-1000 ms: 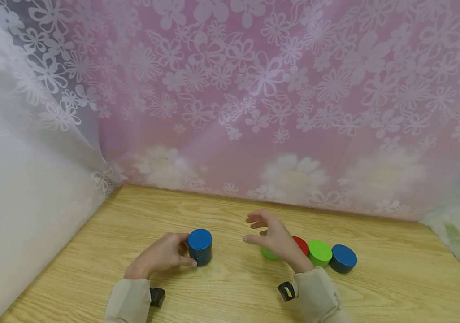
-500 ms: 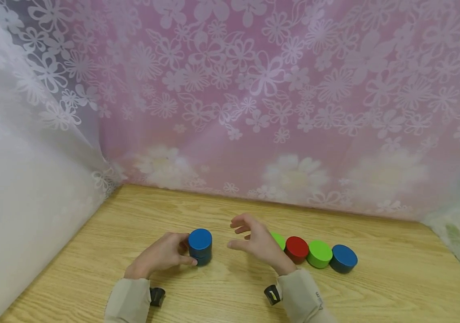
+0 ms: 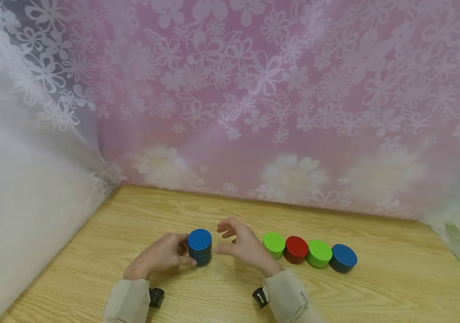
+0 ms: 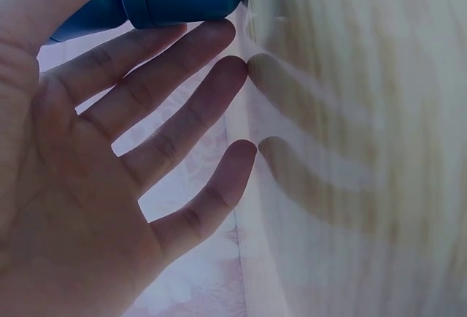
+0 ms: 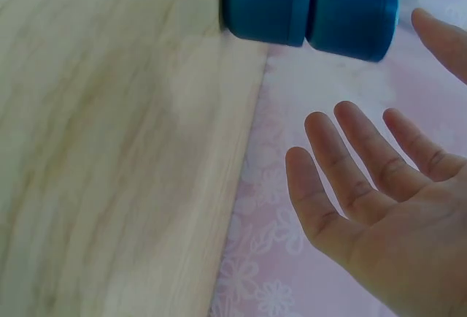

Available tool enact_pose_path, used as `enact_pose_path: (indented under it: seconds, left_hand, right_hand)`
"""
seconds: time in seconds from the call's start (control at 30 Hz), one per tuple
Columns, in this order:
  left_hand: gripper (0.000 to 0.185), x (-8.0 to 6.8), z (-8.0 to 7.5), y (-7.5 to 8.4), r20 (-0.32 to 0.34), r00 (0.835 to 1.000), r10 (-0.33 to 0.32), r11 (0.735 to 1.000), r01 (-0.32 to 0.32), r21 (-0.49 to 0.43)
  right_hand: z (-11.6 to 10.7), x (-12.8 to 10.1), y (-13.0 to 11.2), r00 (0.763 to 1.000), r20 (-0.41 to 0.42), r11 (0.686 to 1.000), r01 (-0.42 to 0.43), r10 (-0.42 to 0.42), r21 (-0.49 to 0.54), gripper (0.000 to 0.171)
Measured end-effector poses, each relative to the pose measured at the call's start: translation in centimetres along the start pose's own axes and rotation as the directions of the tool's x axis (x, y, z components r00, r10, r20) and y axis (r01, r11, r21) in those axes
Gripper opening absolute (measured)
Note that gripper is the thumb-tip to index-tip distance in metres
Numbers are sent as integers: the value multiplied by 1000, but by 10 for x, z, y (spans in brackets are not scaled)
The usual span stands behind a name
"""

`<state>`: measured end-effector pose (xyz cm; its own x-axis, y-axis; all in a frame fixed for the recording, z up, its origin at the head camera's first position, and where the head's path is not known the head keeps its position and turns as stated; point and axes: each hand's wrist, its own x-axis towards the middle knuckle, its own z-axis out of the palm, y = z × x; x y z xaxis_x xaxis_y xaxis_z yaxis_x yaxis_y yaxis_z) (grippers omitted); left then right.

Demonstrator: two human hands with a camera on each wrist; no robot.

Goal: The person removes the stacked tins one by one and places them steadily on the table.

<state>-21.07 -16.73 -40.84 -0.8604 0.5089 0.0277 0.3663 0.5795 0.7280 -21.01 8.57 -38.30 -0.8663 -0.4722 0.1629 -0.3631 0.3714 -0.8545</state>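
Observation:
Two blue cylinders stand stacked, the upper cylinder directly on the lower cylinder, a thin seam showing between them. From the left, my left hand holds the stack low down, thumb on the near side and fingers behind. The left wrist view shows its fingertips at the blue wall, with the other fingers spread down to the wood. On the stack's other side hovers my right hand, thumb and fingers apart and holding nothing. In the right wrist view the upper cylinder sits between its thumb and fingers, with a gap.
To the right, a row of short cylinders stands close together: a green one, a red one, another green one and a blue one. Flowered pink cloth hangs behind the wooden table, with white cloth at left.
My right hand has moved left from over the row toward the blue stack, uncovering the green and red cylinders. My left hand and the stack have stayed in place.

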Motion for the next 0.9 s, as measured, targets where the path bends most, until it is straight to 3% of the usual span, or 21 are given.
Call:
enact_pose_path:
  seconds: [0.33,0.9]
  left_hand:
    - [40,-1,-1,2,3,1000,-17,1000,17,12]
    - [45,0,0,1,18,1000,6,1000,-6,-8]
  right_hand:
    - [16,6,-1,999,31,999,-24,23,27,54]
    - [32,10,-9,997,25,997,-76,76,-28,64]
